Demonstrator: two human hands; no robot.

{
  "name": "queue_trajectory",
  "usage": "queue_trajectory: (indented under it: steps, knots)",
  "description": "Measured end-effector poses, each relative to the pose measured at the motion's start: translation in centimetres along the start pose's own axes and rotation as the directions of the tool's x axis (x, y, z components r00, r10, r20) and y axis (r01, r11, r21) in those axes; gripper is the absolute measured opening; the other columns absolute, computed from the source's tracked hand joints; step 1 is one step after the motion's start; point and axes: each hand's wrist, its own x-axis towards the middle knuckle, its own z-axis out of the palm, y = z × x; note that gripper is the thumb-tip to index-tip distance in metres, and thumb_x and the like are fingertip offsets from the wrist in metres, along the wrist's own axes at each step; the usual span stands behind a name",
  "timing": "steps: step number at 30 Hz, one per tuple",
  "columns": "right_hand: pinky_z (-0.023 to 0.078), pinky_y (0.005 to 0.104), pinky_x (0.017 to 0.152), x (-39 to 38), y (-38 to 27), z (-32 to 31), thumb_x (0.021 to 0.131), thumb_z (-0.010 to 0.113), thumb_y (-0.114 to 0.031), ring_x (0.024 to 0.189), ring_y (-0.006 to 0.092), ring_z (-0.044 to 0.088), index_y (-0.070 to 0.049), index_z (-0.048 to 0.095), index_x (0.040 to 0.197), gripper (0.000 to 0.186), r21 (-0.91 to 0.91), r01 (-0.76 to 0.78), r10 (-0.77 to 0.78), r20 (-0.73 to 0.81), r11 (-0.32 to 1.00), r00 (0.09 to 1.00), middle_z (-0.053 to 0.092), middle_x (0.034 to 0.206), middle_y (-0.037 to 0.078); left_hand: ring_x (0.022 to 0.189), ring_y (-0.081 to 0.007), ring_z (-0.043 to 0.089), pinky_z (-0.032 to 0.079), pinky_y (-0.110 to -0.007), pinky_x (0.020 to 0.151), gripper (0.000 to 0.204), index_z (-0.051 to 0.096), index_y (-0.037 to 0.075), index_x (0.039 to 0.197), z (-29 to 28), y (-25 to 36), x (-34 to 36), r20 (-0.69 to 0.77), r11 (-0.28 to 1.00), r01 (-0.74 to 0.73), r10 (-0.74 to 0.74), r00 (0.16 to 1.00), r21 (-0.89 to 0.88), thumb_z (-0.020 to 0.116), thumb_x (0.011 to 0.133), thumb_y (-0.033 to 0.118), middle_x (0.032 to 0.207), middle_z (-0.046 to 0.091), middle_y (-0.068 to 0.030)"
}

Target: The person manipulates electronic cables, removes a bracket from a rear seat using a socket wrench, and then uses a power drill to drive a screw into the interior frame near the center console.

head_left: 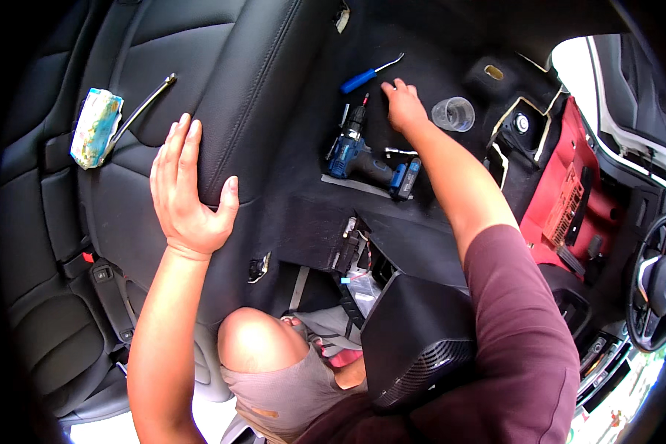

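Leaning on the black seat [229,96] with the left hand [192,201], probably just for balance: four fingers close together, thumb out wide, nothing gripped. Right hand [407,107] is low over the far floor [436,66], fingers bent downward; can't tell if the tips are pinching anything. Just left of them lies the hooked pick [361,80], with a chunky blue handle, skinny metal shaft and bent tip aimed far and right. Cordless drill [357,159] lies nearer, clear cup [453,115] to the right, likely parked there for easy grabbing.
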Motion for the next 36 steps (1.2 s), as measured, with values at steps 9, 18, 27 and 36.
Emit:
queue_trajectory:
  steps: [9, 18, 27, 36]
  knots:
    - [0.059, 0.0455, 0.092, 4.8, -3.6, 4.0, 0.093, 0.080, -0.021, 0.103, 0.0370, 0.077, -0.005, 0.072, 0.104, 0.021, 0.617, -0.393, 0.532, -0.050, 0.682, 0.845, 0.079, 0.101, 0.020, 0.148, -0.0386, 0.053, 0.038, -0.048, 0.123, 0.074, 0.052, 0.001, 0.158, 0.3, -0.1, -0.2, -0.003, 1.000, -0.008, 0.008, 1.000, 0.017, 0.068, 0.090, 0.027, 0.160, 0.055, -0.0207]
    - [0.057, 0.0499, 0.094, 4.0, -5.6, 3.3, 0.096, 0.078, -0.024, 0.109, 0.0438, 0.073, -0.007, 0.067, 0.111, 0.025, 0.641, -0.307, 0.474, -0.102, 0.703, 0.874, 0.077, 0.109, 0.022, 0.148, -0.0383, 0.053, 0.037, -0.047, 0.125, 0.074, 0.052, 0.003, 0.158, 0.3, 0.1, -0.2, -0.003, 1.000, -0.001, 0.001, 1.000, 0.027, 0.067, 0.090, 0.025, 0.161, 0.055, -0.0193]
    - [0.058, 0.0460, 0.088, 4.4, -5.0, 2.7, 0.093, 0.081, -0.022, 0.101, 0.0370, 0.076, -0.007, 0.069, 0.102, 0.022, 0.599, -0.343, 0.420, 0.012, 0.724, 0.908, 0.078, 0.100, 0.018, 0.148, -0.0385, 0.053, 0.038, -0.047, 0.124, 0.073, 0.052, 0.002, 0.158, 0.2, 0.2, -0.2, 0.000, 1.000, -0.004, 0.004, 1.000, 0.028, 0.067, 0.091, 0.025, 0.161, 0.055, -0.0198]
    - [0.059, 0.0470, 0.088, 5.6, -2.3, 5.4, 0.096, 0.078, -0.027, 0.100, 0.0386, 0.076, -0.007, 0.071, 0.107, 0.023, 0.670, -0.252, 0.328, 0.013, 0.698, 0.944, 0.078, 0.103, 0.018, 0.148, -0.0387, 0.053, 0.038, -0.046, 0.124, 0.073, 0.051, 0.001, 0.158, 0.3, 0.1, -0.2, 0.002, 0.999, -0.014, 0.014, 1.000, 0.037, 0.067, 0.091, 0.024, 0.161, 0.055, -0.0199]
